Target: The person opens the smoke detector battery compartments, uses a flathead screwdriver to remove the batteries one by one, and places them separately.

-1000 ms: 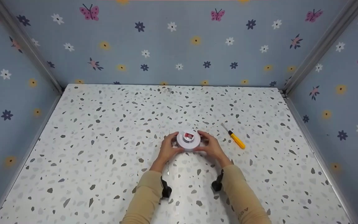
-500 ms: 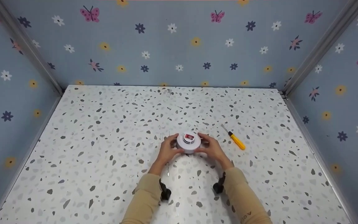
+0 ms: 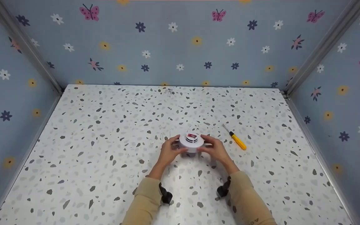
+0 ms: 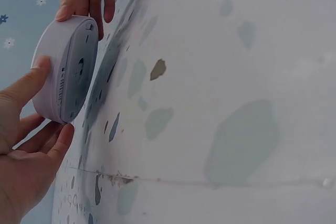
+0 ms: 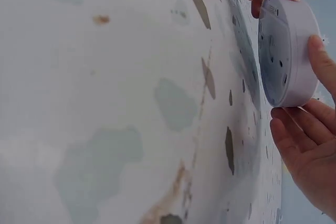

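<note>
My left hand (image 3: 169,151) and right hand (image 3: 215,149) each have a grip on the rim of the white round detector (image 3: 191,141), fingers curled about opposite sides. It is held just clear of the speckled surface (image 3: 105,150), near the middle, its flat underside facing down. The yellow screwdriver (image 3: 237,140) lies near my right hand, not touching it. Papered walls (image 3: 27,103) border three sides, well apart from the detector.

We wear tan long sleeves (image 3: 245,200) reaching to both wrists, and just behind each bare hand a small black camera mount (image 3: 166,196) is strapped.
</note>
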`<state>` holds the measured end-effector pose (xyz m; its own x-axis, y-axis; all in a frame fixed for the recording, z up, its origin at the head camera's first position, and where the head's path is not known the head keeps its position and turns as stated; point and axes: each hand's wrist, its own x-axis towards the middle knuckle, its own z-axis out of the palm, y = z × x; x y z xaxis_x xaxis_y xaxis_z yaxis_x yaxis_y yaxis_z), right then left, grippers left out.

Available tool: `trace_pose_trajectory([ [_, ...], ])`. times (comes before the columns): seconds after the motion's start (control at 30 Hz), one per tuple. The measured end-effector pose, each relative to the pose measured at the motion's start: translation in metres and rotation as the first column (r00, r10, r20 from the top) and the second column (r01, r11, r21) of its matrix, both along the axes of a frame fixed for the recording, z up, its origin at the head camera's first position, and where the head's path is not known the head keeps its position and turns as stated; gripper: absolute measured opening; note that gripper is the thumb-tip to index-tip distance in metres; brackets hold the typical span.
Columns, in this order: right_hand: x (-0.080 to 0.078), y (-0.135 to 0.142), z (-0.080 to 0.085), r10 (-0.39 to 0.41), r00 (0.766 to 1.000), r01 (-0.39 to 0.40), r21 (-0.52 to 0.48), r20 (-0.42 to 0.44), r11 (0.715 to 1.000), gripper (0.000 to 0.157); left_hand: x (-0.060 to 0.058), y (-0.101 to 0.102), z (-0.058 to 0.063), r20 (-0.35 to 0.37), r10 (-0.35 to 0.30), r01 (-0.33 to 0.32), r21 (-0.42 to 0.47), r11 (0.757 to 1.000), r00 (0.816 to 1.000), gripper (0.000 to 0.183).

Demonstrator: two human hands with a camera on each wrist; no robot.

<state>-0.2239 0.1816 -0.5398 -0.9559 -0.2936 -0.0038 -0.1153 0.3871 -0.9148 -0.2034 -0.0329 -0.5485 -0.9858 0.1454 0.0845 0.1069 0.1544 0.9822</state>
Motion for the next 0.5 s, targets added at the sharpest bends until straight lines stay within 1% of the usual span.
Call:
trace_pose_trajectory([
  [0.07,0.002,0.000,0.001,-0.005,1.000,0.005,-0.006,0.000,1.000,0.056,0.002,0.000,0.002,0.001,0.000,0.000,0.003,1.000,1.000,0.064],
  [0.2,0.005,-0.001,0.003,-0.046,0.999,0.046,0.011,0.015,0.999,0.055,0.010,0.001,0.018,-0.009,0.000,0.000,0.046,0.999,1.000,0.059],
  [0.3,0.007,-0.002,0.005,-0.068,0.997,0.068,0.013,0.026,0.998,0.055,0.016,0.002,0.030,0.004,0.013,-0.014,0.079,0.997,1.000,0.057],
  [0.37,0.008,-0.002,0.005,-0.081,0.996,0.080,0.015,0.034,0.997,0.053,0.016,0.003,0.029,0.001,0.024,-0.024,0.072,0.997,1.000,0.057],
  [0.5,0.011,-0.003,0.008,-0.103,0.994,0.102,0.014,0.035,0.995,0.050,0.011,0.005,0.017,0.004,0.064,-0.064,0.025,0.998,0.998,0.058],
])
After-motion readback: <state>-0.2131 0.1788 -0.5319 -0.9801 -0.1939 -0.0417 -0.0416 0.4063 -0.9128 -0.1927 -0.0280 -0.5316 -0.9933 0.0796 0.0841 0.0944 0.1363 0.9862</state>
